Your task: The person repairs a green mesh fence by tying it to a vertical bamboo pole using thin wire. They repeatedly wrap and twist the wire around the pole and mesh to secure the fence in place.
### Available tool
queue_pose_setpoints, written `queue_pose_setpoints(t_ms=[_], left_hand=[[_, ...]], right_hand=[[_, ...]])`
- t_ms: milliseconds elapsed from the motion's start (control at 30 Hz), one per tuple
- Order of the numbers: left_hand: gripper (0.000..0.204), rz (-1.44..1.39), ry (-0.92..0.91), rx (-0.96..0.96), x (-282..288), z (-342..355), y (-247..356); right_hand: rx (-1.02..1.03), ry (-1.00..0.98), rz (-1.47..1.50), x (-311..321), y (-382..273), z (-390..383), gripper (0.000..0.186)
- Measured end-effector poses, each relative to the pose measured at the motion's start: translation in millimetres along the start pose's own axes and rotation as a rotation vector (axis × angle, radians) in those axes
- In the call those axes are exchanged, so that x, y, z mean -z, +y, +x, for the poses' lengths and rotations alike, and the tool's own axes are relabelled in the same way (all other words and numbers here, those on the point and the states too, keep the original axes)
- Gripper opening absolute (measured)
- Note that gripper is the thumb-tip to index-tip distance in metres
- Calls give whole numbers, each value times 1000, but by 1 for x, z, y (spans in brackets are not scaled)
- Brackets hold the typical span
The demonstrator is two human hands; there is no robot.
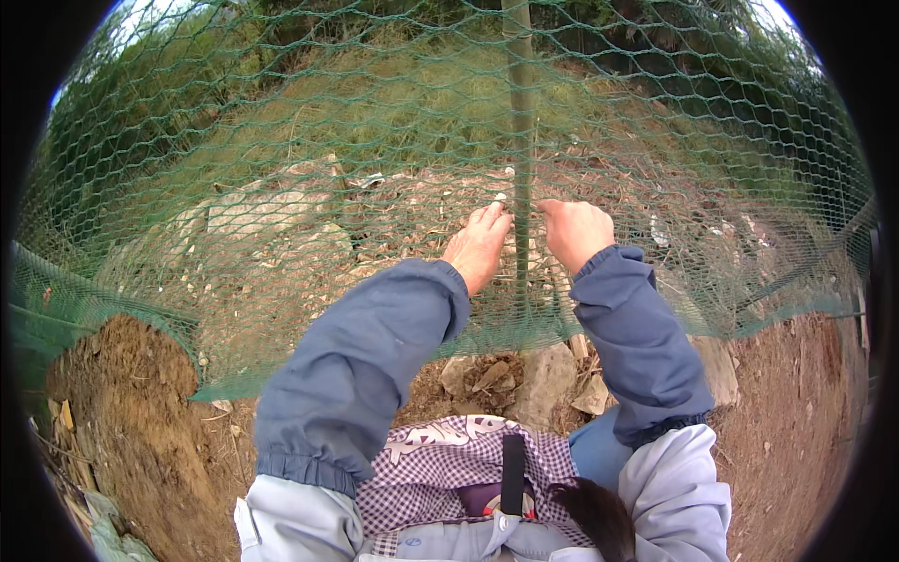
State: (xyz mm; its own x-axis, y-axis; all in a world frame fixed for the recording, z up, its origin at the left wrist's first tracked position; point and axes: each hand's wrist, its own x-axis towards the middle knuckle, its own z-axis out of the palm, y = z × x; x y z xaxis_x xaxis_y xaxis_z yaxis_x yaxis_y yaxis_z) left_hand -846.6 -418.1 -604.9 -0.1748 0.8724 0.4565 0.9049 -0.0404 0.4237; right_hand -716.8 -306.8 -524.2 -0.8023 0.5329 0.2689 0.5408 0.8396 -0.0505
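A green mesh net hangs in front of me, with an upright pole at its middle. My left hand is just left of the pole, its fingers drawn together and pointing up at the mesh. Beside its fingertips shows a small whitish spot that I cannot make out. On the pole's right, my right hand is closed, with its index finger reaching toward the pole. Both hands are at the net; whatever thin strand they pinch is too small to tell.
Behind the net lie rubble and pale stone slabs, then brushy plants. The net's lower edge hangs above several rocks near my knees. Bare brown soil slopes on both sides. A checked apron covers my lap.
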Motion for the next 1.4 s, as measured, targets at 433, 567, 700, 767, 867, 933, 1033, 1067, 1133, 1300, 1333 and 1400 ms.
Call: queue_pose_setpoints(t_ms=[433,567,700,767,867,933,1033,1067,1133,1300,1333,1400], left_hand=[[40,-100,77,135,3,7,10],[29,-2,40,182,3,12,15],[14,-100,74,298,7,21,13],[14,-97,124,362,6,25,15],[15,-120,148,427,5,31,15],[13,-369,99,568,6,34,12],[7,-783,64,760,4,37,4],[6,-909,59,799,3,38,1],[3,-1194,47,799,0,39,-4],[4,-1310,-109,854,4,35,-11],[6,-1315,-133,862,6,35,-11],[9,-1261,-193,852,9,35,-9]], right_hand=[[-286,-352,1088,-28,43,19,27],[-295,-370,1135,-24,41,22,25],[-251,-319,1132,-24,38,23,22],[-298,-301,1111,-27,37,21,23],[-250,-229,1078,-33,33,17,21],[-257,-179,1061,-37,30,13,21],[-189,-77,1017,-43,25,7,21],[-252,-78,1023,-45,23,5,20],[-192,-12,1046,-48,19,1,21],[-141,160,733,-56,0,-9,44],[-199,162,693,-57,-5,-11,45],[-220,214,651,-57,-11,-11,39]])
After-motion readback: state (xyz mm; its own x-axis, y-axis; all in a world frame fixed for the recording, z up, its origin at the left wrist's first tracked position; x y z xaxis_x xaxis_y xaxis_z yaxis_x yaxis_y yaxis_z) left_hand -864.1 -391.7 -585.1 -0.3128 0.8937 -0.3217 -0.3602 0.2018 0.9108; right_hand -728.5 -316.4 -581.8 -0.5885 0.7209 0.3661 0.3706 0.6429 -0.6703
